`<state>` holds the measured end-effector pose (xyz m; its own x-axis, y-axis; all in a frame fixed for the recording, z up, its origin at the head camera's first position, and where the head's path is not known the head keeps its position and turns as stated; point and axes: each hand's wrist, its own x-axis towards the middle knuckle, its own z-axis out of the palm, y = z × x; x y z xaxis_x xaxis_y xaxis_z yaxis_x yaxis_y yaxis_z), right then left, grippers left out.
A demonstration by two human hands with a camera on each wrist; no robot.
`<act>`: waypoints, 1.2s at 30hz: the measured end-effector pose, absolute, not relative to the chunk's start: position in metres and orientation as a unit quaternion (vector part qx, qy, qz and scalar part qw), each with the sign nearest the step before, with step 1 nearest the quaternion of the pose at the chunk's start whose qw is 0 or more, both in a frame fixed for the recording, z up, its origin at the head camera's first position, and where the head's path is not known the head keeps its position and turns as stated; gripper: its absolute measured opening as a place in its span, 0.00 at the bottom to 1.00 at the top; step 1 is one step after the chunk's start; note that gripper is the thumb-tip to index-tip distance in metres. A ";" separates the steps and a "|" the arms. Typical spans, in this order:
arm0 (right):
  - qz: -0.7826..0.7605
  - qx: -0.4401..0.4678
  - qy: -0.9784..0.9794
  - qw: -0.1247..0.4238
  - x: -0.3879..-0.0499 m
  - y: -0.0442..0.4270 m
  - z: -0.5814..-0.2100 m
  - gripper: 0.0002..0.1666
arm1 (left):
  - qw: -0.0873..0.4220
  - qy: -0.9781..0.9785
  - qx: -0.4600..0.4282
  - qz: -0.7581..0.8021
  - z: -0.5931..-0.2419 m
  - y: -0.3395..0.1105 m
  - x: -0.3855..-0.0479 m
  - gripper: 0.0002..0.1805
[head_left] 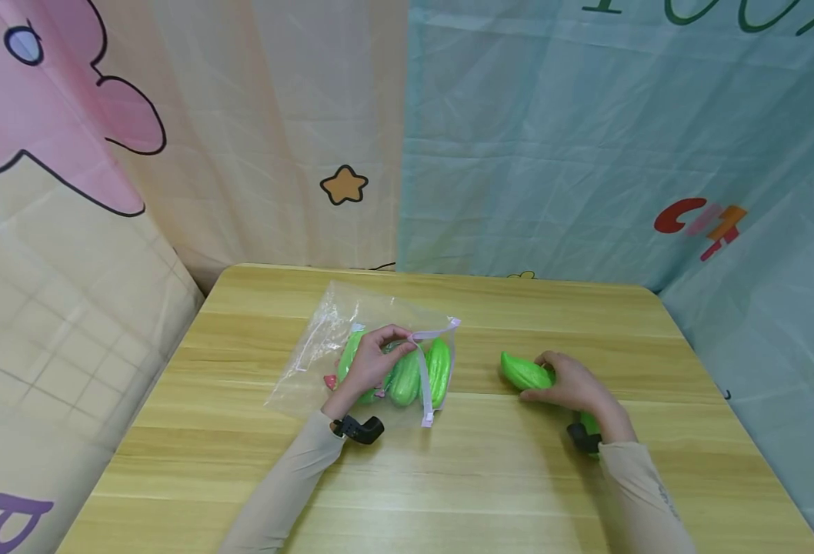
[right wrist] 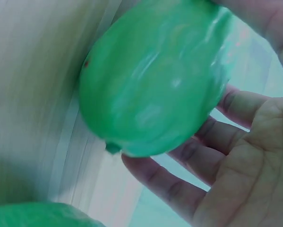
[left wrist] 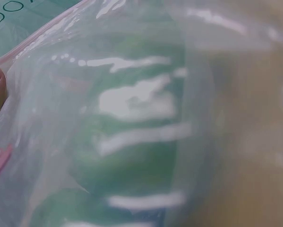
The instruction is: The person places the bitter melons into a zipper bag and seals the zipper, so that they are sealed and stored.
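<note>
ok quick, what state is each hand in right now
Left hand: closed, pinching the clear bag at its opening.
Right hand: closed, holding a green vegetable.

From the head, we looked forward and down across the desk. Our left wrist view faced the plastic bag very closely, our right one a green vegetable close up; the head view shared both.

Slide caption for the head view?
Left hand holds a clear bag of green items; right hand grips another green item outside it.

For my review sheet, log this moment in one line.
left hand: pinches bag edge; right hand: grips green vegetable; inside bag: more vegetables
</note>
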<state>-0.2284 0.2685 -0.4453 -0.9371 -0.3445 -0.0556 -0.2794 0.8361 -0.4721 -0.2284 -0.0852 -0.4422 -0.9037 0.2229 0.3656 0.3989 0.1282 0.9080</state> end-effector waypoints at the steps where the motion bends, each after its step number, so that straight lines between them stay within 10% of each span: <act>1: -0.236 -0.163 0.956 0.067 -0.228 0.268 -0.445 0.39 | 0.071 -0.748 -0.209 -0.626 -0.443 -0.085 -0.229 0.07; 36: -0.333 -0.123 0.935 -0.007 -0.214 0.220 -0.457 0.37 | 0.071 -0.739 -0.210 -0.636 -0.444 -0.086 -0.230 0.07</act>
